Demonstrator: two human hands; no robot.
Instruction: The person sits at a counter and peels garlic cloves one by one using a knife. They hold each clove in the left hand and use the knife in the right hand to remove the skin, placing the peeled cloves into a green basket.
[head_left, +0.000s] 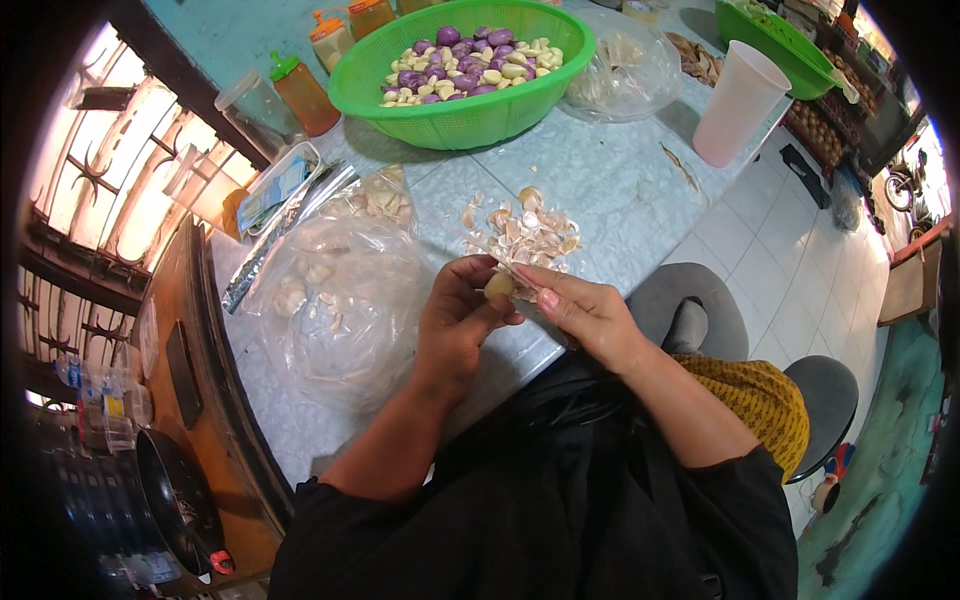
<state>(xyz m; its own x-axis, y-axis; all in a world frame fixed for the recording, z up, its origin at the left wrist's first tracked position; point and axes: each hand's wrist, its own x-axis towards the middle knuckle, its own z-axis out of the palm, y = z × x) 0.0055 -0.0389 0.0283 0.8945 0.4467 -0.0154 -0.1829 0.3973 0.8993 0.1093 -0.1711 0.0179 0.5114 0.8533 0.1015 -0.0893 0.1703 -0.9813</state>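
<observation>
Between the thumb and fingers of my left hand (459, 315) is a pale garlic clove (499, 285). My right hand (592, 311) grips a thin tool, apparently a small knife (520, 274), against the clove; its handle is mostly hidden in the fist. Just beyond both hands, a heap of garlic skins (529, 232) lies on the marbled blue-white tabletop (622, 202). To the left of my left hand spreads a clear plastic bag (345, 360) with garlic bulbs (291, 295) inside. A green plastic colander (465, 124) farther back holds peeled garlic and purple shallots (448, 36).
A translucent plastic cup (739, 105) stands near the table's right edge. Behind the hands' area sit another clear bag (622, 71) and sauce bottles (304, 94). A foil-like roll (289, 236) lies at left. Grey stools (694, 300) stand right, below table height.
</observation>
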